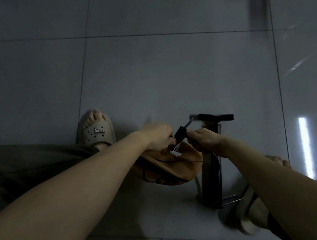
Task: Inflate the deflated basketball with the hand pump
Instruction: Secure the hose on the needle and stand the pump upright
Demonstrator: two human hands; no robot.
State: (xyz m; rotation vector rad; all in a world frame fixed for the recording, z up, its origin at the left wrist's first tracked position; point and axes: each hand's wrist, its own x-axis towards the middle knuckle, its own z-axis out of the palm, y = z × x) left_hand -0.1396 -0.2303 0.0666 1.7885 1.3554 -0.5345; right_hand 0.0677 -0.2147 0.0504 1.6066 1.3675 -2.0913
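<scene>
The crumpled orange-brown deflated basketball (173, 167) sagged just left of the upright grey metal hand pump (210, 180), the left hand (156, 138) with its grip closed on the top fold and the right hand (204, 139) pinching the black hose connector (180, 134) there, so the limp skin might have buckled and misaligned the connector.

Left hand (157, 138) and right hand (206, 140) curl, nearly touching.

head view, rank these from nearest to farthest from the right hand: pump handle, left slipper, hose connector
1. hose connector: held in the right hand, at its thumb.
2. pump handle: just beyond the hand, to the upper right.
3. left slipper: far off to the left.
</scene>
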